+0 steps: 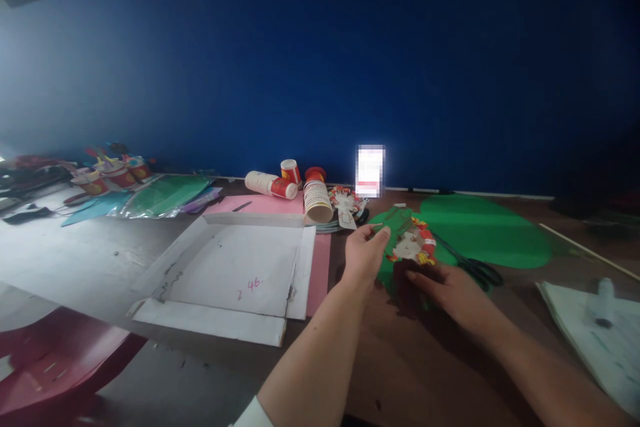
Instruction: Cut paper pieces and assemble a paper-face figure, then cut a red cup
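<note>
My left hand [366, 253] pinches a cut piece of green paper [397, 223] between thumb and fingers. Close beside it, my right hand [437, 287] is closed on the lower edge of a cut paper cup [409, 247], whose red and yellow strips spread outward round a pale base. The cup piece lies against the green paper. Black-handled scissors [480, 271] rest on the large green sheet [485, 230] to the right of my hands.
A white cardboard tray [230, 267] lies on pink paper [320, 273] at left. Behind are stacked paper cups [318, 200] and a bright screen [370, 171]. A notebook [595, 327] with a glue bottle [605, 300] and a thin stick [590, 252] are at right.
</note>
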`<state>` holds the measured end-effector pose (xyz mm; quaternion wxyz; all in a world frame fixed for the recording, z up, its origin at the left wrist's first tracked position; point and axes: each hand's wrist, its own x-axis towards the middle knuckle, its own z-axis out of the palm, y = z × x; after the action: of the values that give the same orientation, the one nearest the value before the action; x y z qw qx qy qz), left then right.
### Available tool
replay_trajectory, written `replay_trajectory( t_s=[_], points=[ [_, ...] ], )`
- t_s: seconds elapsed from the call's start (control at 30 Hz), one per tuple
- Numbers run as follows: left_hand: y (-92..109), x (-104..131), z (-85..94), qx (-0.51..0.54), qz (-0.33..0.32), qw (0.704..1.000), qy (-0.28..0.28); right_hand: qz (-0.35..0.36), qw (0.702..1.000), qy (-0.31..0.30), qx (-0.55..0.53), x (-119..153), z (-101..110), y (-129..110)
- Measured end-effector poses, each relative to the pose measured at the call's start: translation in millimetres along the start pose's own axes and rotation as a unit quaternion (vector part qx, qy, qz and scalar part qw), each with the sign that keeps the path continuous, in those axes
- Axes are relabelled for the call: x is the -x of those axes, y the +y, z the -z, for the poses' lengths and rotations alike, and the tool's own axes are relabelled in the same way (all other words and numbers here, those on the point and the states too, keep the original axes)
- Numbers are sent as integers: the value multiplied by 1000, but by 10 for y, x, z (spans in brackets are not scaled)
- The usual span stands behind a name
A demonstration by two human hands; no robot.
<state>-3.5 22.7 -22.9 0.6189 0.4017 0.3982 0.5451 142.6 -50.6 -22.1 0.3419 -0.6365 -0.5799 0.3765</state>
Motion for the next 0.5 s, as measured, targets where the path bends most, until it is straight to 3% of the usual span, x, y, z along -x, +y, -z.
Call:
replay_trajectory(
  t_s=[0.5],
  points=[
    [15, -46, 26, 89, 9, 996, 28, -4, 996, 52, -71, -47, -11, 117]
  ],
)
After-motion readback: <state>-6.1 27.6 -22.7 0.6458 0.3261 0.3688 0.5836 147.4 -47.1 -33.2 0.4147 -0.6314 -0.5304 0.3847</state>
